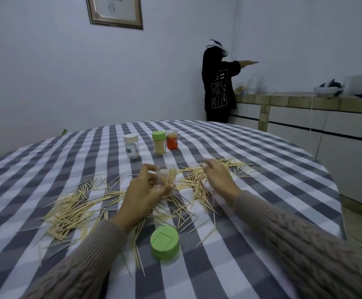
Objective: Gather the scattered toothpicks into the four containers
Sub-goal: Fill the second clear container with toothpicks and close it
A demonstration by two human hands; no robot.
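Note:
My left hand [142, 190] grips a clear open container [165, 178], tilted, with several toothpicks standing in it. My right hand [217, 176] hovers to its right over the pile, fingers pinched; whether it holds toothpicks is unclear. Scattered toothpicks [72, 210] cover the checked tablecloth [262, 190] around both hands. A loose green lid [165, 242] lies near the front. Further back stand a white-lidded clear container [131, 145], a green-lidded container [159, 142] full of toothpicks, and an orange-labelled container [171, 139].
The table edge curves off at the right. Beyond it, a person in a black top [217, 87] stands at a tiled counter [305, 102] with white cabinets. A framed picture [115, 11] hangs on the wall.

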